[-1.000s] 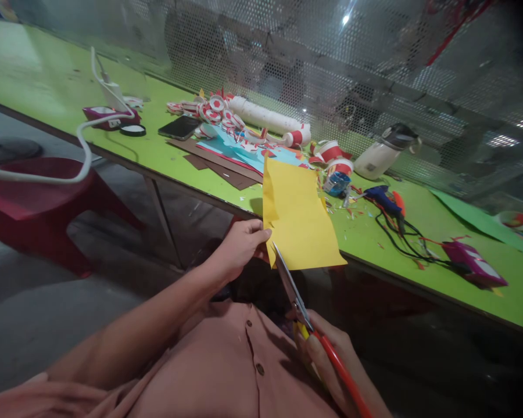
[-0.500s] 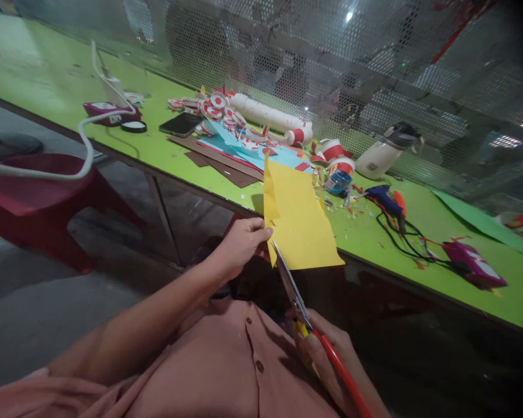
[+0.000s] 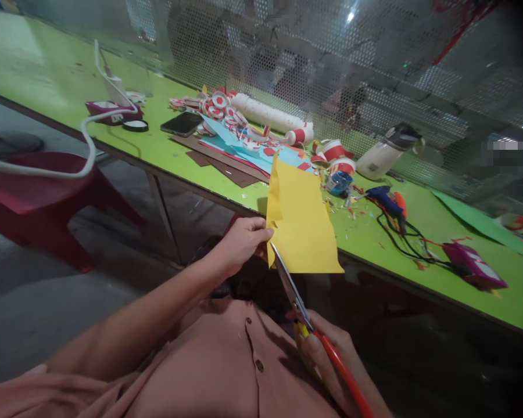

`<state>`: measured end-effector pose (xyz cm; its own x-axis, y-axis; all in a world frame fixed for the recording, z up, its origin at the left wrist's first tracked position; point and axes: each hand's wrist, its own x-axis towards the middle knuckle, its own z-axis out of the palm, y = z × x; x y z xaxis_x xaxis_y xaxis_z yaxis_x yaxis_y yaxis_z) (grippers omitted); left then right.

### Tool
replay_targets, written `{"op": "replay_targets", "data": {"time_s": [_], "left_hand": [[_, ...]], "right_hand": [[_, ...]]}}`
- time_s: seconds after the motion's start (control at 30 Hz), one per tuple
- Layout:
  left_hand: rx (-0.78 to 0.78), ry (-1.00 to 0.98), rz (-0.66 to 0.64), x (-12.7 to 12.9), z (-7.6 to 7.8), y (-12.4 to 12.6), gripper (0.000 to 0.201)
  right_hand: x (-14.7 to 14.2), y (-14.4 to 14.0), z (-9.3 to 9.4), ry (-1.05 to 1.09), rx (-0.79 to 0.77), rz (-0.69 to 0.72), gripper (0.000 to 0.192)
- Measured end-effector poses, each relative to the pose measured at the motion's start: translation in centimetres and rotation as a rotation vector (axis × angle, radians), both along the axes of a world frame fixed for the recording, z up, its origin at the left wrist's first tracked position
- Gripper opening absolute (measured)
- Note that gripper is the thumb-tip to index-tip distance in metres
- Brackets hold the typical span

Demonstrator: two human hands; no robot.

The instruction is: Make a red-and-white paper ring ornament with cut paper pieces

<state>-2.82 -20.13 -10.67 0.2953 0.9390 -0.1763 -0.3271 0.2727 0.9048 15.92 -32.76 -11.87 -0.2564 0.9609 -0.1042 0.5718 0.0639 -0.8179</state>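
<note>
Garment: salmon-pink button-front shirt (image 3: 226, 371), dark round buttons along a central placket; forearms and both hands bare, no gloves.

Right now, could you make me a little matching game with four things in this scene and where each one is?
Things:
1. yellow paper
2. scissors
3. phone
4. glue gun

Places:
A. lying on the green table beside the paper rings
B. pinched in the left hand
C. on the table with its black cord
D. gripped in the right hand

Pairs: 1-B, 2-D, 3-A, 4-C
</note>
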Motion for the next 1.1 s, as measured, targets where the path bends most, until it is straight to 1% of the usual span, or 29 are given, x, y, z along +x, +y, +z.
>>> {"op": "replay_targets", "data": {"time_s": [0.13,0.3,0.47,0.63,0.87,1.0,1.1], "left_hand": [[0.013,0.001,-0.029,0.0,-0.1,0.1,0.007],[0.016,0.014,-0.027,-0.1,-0.1,0.0,0.006],[0.008,0.016,-0.024,-0.1,-0.3,-0.1,0.007],[-0.02,-0.023,-0.001,0.1,-0.4,-0.3,0.009],[-0.044,-0.061,0.002,0.2,-0.3,-0.5,0.012],[-0.065,-0.078,0.005,0.3,-0.3,-0.5,0.01],[-0.065,-0.074,0.014,0.3,-0.3,-0.5,0.01]], "right_hand": [[0.1,0.0,0.0,-0.018,-0.006,0.016,0.039],[-0.1,0.1,0.0,-0.003,0.016,0.019,0.04],[0.2,0.0,-0.7,-0.006,0.059,0.008,0.036],[0.4,-0.2,-1.3,0.015,0.03,0.0,0.037],[0.3,-0.1,-1.3,0.027,0.038,-0.015,0.037],[0.2,-0.1,-1.4,0.03,-0.006,-0.018,0.04],[0.2,-0.2,-1.4,0.036,-0.028,-0.047,0.043]]}}
